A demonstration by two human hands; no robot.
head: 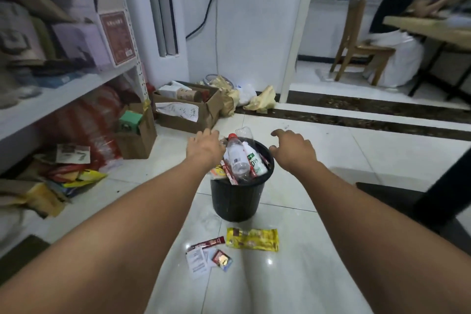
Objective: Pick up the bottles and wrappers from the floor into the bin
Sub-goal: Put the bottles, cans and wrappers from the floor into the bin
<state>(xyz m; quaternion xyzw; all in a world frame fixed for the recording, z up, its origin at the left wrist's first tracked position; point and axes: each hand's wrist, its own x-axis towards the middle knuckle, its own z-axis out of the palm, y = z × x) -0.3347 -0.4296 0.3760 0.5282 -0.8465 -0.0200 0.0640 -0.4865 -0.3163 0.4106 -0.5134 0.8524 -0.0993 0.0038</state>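
A black bin [237, 199] stands on the tiled floor, stuffed with bottles and wrappers. A clear bottle with a red cap [236, 157] and a white bottle with a green label [254, 160] stick out of its top. My left hand [205, 146] hovers at the bin's left rim, fingers spread, holding nothing. My right hand [293, 149] hangs at the right rim, fingers curled apart and empty. On the floor in front of the bin lie a yellow wrapper [252, 239], a red stick wrapper [207, 242], a white paper slip [197, 260] and a small red packet [221, 259].
A shelf unit [63, 94] with boxes fills the left, with bags and papers spilling under it. Cardboard boxes [188, 109] and crumpled bags sit against the back wall. A wooden chair [362, 46] and a table with a person stand far right. A dark table leg [443, 186] rises at right.
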